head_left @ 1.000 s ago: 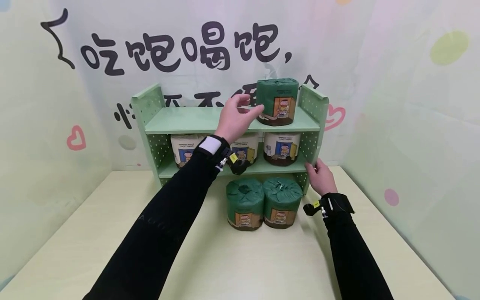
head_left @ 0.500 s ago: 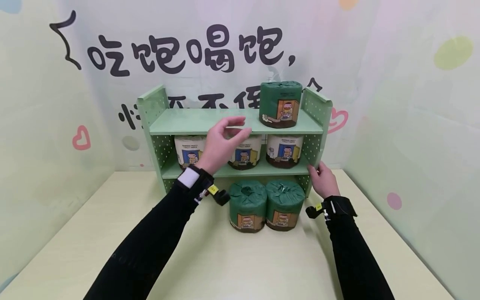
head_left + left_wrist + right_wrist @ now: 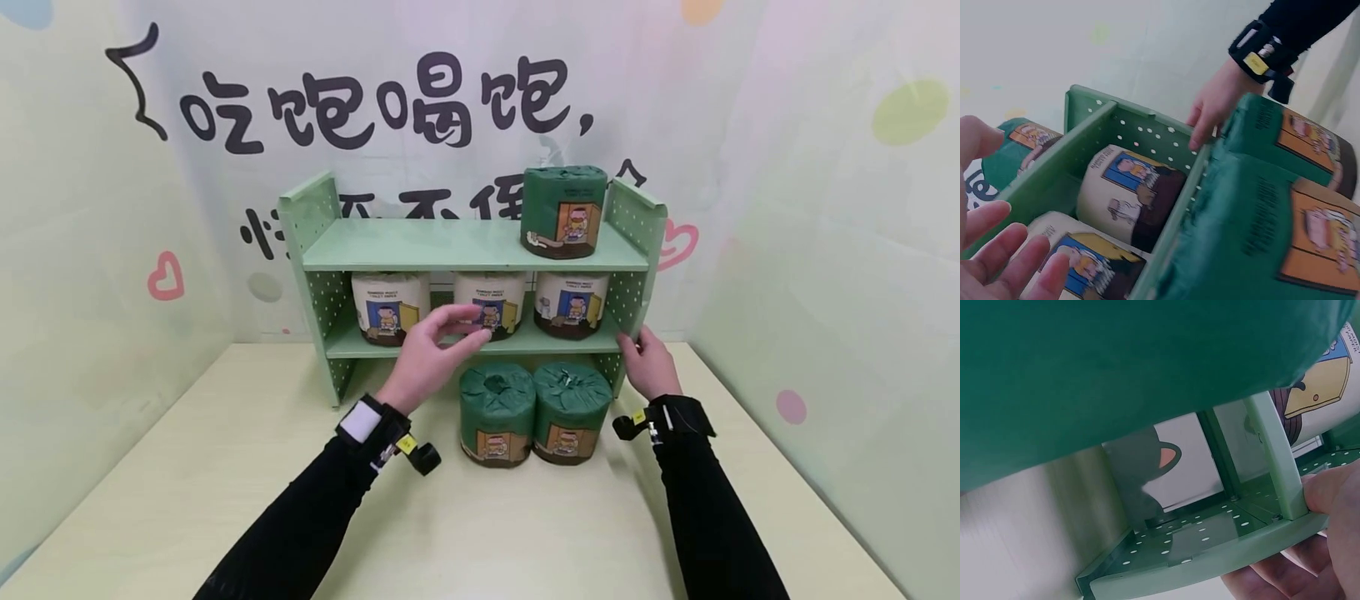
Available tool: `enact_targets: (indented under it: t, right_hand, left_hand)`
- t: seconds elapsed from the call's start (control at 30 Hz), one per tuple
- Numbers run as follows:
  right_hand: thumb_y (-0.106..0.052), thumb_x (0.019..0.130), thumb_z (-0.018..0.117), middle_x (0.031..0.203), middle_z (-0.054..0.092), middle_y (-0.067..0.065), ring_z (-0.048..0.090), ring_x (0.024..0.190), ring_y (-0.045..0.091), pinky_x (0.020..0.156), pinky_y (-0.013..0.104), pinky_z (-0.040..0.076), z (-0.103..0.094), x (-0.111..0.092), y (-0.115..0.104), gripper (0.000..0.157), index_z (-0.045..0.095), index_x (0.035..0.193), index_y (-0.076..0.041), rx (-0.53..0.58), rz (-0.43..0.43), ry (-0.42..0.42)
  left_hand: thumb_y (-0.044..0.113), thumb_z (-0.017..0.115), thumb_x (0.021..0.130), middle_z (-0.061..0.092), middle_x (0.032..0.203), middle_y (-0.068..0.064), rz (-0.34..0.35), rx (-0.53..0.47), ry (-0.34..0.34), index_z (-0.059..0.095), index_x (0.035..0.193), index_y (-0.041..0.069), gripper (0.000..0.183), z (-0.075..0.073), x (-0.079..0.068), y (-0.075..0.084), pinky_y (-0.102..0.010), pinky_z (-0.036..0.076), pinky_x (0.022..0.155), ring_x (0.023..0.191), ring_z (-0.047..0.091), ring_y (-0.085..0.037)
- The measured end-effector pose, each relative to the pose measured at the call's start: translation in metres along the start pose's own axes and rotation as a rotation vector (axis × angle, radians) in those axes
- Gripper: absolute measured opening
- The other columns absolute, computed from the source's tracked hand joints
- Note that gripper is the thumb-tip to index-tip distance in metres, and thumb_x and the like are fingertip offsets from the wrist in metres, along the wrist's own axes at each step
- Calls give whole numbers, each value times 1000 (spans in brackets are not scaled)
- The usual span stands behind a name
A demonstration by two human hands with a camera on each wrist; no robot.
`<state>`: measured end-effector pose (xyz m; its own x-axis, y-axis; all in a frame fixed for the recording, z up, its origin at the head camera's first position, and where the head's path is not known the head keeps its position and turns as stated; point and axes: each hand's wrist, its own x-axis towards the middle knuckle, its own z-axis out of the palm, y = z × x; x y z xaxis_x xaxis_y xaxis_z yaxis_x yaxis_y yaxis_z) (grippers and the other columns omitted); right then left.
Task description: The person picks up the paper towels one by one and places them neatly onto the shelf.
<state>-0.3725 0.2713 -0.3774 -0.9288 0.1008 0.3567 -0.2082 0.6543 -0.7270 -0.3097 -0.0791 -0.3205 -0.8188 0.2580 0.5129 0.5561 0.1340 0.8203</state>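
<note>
The right hand (image 3: 1338,562) grips the front edge of a green perforated side panel (image 3: 1210,536) — thumb (image 3: 1329,494) inside, against the end of a green shelf board (image 3: 1277,459), the other fingers (image 3: 1285,572) along the outer face. Above the thumb, partly in view, is a white roll (image 3: 1319,394) with a yellow-and-blue print. Up and left of the fingers looms a green roll (image 3: 1147,369) — beneath it, farther left, a pale tabletop (image 3: 1035,531).
</note>
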Motion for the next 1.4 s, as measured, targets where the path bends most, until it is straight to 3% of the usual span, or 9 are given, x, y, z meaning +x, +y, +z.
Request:
enact_targets:
  t: [0.17,0.33,0.53,0.7,0.87,1.0,1.2,1.4]
  right_hand:
    - [-30,108,43,133,52,26,50,117,40,93,58,45,0,0,-2,45,44,144,-4,7,4,-9]
    - [-32,108,42,133,52,25,50,118,39,94,58,45,0,1,-2,45,45,144,-4,14,3,-9]
    - [-33,108,43,131,54,25,52,115,39,93,58,45,0,0,-1,45,46,143,-5,9,1,3]
    - [-35,108,42,131,54,25,52,115,39,93,58,45,1,0,0,46,46,143,-5,9,-2,0]
    - [-33,108,43,131,53,26,52,114,40,92,58,45,1,0,1,46,45,144,-4,2,-7,0]
    - [-31,108,44,132,53,27,52,115,40,92,59,45,0,0,1,45,45,144,-4,1,-14,4]
    - [-33,108,42,132,52,27,52,115,40,92,59,45,0,-1,-1,47,44,144,-3,-1,-11,-3]
    - [-33,108,42,133,52,27,51,116,41,94,59,44,0,-1,0,47,44,145,-4,2,-9,-2]
  left_hand:
    - [14,68,96,53,133,-11,-29,17,-7,51,137,1,46,1,-27,4,-50,45,97,117,50,-28]
    - [17,72,93,48,137,-13,-104,43,-22,45,142,3,57,0,-43,-5,-50,46,96,116,50,-25]
    - [30,76,90,39,144,-10,-151,21,-32,39,148,11,71,-1,-44,-43,-52,46,96,122,43,-34]
    - [37,79,86,41,144,-8,-197,1,-59,35,150,12,81,2,-44,-65,-51,42,101,125,43,-28]
    - [37,83,82,32,151,-11,-285,-14,-144,24,155,13,96,10,-47,-73,-52,35,106,130,37,-27]
    - [34,85,80,27,153,-13,-337,-9,-219,13,158,21,107,14,-50,-76,-52,32,108,133,32,-26]
    - [27,87,78,27,153,-12,-319,-3,-268,6,158,25,115,16,-51,-83,-54,31,108,132,33,-26]
    - [30,90,73,41,142,-2,-284,16,-286,20,155,32,107,16,-52,-88,-59,32,104,125,41,-22]
